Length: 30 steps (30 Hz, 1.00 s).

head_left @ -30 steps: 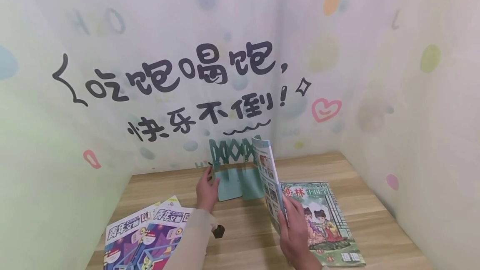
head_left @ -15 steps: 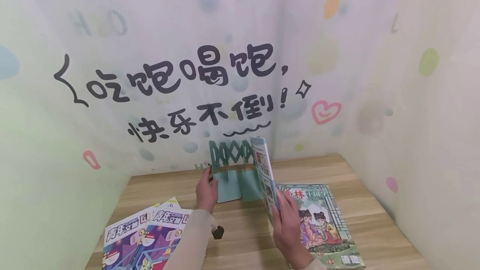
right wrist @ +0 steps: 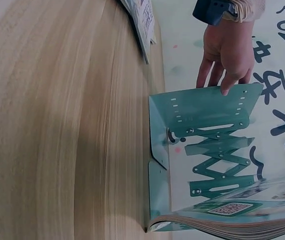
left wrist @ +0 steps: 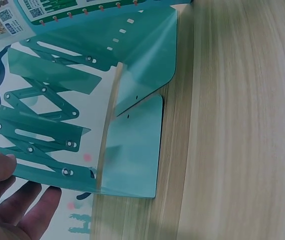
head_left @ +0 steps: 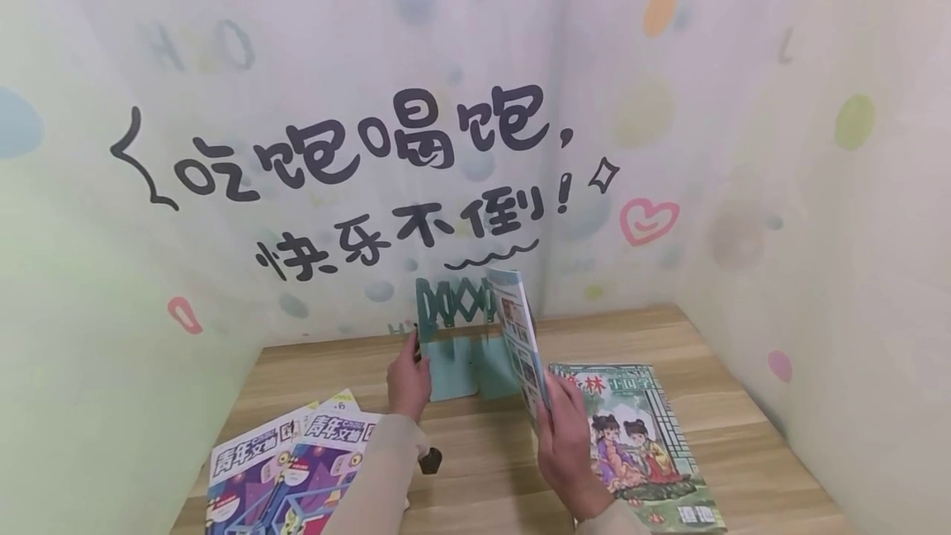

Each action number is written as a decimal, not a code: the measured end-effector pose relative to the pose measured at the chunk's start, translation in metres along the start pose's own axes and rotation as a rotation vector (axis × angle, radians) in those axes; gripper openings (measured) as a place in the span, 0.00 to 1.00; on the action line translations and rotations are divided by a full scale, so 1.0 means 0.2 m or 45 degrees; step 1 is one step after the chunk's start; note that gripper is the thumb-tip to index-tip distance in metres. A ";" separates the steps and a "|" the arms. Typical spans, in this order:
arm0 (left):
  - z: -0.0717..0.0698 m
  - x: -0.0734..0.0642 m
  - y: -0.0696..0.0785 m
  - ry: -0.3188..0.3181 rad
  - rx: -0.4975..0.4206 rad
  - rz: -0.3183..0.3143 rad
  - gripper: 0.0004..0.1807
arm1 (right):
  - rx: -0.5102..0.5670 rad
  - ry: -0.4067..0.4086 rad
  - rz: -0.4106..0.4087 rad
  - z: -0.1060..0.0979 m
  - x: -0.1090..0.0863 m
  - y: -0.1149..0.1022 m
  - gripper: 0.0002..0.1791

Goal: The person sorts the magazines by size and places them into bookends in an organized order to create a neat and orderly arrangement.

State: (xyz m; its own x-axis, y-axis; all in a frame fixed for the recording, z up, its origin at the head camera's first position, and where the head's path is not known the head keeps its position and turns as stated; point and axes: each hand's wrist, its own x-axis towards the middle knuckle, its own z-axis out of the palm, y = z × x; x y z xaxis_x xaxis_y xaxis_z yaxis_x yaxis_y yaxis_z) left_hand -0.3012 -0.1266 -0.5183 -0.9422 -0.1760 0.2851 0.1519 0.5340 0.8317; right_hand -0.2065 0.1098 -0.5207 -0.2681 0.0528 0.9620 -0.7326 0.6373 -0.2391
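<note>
A green metal expanding bookend (head_left: pixel 455 370) with a criss-cross lattice stands at the back of the table against the wall. My left hand (head_left: pixel 409 382) pinches its left end plate (left wrist: pixel 72 180), thumb on the inner face and fingers outside. On the other side, my right hand (head_left: pixel 568 444) grips a magazine (head_left: pixel 522 345) by its near edge, holding it upright. The magazine overlaps the bookend's right end in the head view, hiding that end plate. In the right wrist view the magazine's lower corner (right wrist: pixel 157 223) is right at the bookend's base; the right hand is almost wholly out of that view.
Purple-covered magazines (head_left: pixel 260 469) lie overlapping at the left front, partly behind the left sleeve (head_left: pixel 379 477). A green-covered magazine (head_left: pixel 646 436) with two cartoon figures lies flat on the wooden table (head_left: pixel 631 333) at right. Printed walls (head_left: pixel 334 304) enclose the back and sides.
My right hand has moved the upright magazine a little to the left, further across the bookend's right end. The left hand has stayed at the left end plate.
</note>
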 end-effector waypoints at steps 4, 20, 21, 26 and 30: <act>-0.01 0.00 0.01 -0.008 0.015 -0.009 0.30 | -0.035 0.008 -0.012 0.02 0.01 0.02 0.20; -0.02 0.00 0.00 -0.033 0.017 -0.007 0.31 | -0.105 -0.031 0.005 0.06 -0.01 0.06 0.19; -0.02 0.00 0.00 -0.036 0.008 -0.010 0.30 | -0.115 -0.039 0.016 0.06 -0.01 0.06 0.19; -0.01 0.00 -0.01 -0.025 0.012 0.007 0.29 | -0.159 -0.080 0.067 0.05 -0.03 0.07 0.20; -0.02 0.00 -0.01 -0.021 0.005 0.008 0.29 | -0.177 -0.087 0.118 0.05 -0.05 0.07 0.20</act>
State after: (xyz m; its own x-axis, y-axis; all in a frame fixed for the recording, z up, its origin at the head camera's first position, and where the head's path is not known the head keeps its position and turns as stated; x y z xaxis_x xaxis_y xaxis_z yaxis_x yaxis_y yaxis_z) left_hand -0.3004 -0.1312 -0.5191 -0.9460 -0.1590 0.2826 0.1569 0.5383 0.8280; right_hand -0.2217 0.1106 -0.5345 -0.3755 0.0671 0.9244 -0.6104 0.7326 -0.3012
